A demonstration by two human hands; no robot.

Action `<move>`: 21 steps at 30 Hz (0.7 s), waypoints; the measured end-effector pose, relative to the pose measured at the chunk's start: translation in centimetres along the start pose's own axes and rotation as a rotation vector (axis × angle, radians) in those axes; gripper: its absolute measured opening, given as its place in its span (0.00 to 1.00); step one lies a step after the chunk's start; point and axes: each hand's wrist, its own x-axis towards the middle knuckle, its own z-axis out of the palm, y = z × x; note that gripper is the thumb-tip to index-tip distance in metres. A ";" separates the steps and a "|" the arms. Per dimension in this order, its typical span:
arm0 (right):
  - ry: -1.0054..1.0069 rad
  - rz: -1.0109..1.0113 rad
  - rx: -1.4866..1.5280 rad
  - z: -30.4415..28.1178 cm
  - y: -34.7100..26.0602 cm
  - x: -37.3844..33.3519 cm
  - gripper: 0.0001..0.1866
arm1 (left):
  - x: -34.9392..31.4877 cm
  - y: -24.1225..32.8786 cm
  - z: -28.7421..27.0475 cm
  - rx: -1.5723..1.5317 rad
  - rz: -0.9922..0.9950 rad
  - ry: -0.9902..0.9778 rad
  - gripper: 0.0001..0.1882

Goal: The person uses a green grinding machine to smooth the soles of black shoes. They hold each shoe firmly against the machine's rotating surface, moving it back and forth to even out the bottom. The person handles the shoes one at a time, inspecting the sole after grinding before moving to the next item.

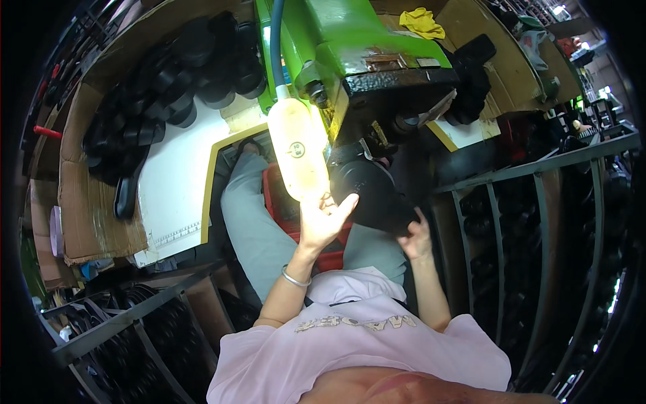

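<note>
Biggest thing here is probably the person, sitting at the bottom of the frame in a pale pink shirt (370, 350) and grey trousers (245, 222). Next up is the green machine (377, 44) at top centre, its dark working end hanging down toward the middle. Upper left there's a big cardboard box (81, 215) with a heap of black pieces (168, 94) piled up in it. A white table (175, 175) with a yellow edge pokes out beside that heap. Metal racks fill both sides, one rail (538, 165) on the right, another (134, 314) lower left.

Smaller stuff: a lit lamp (296, 151) hangs dead centre on a blue-grey cable, and just right of it is a flat black piece (370, 192), held below the machine's working end. The left hand (321, 222) pinches its left side, thumb on top, fingers mostly hidden. The right hand (416, 239) is half curled at its lower right edge, blurry, so can't tell if it's really gripping. Yellow cloth (422, 23) sits up top, and there's a bracelet (296, 279) on the left wrist.
</note>
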 end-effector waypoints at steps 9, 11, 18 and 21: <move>0.013 -0.353 -0.363 5.1 -10.7 5.8 0.30 | 1.4 2.3 2.5 -0.185 0.014 -0.063 0.21; 0.005 -0.346 -0.354 6.9 -11.6 6.4 0.30 | 1.3 1.9 2.2 -0.196 0.006 -0.047 0.22; -0.053 -0.268 -0.418 8.1 -11.2 8.1 0.30 | 0.5 0.7 0.6 -0.149 0.004 0.074 0.18; -0.070 -0.261 -0.385 7.6 -9.9 8.5 0.31 | 0.2 0.8 -0.3 -0.159 -0.011 0.056 0.17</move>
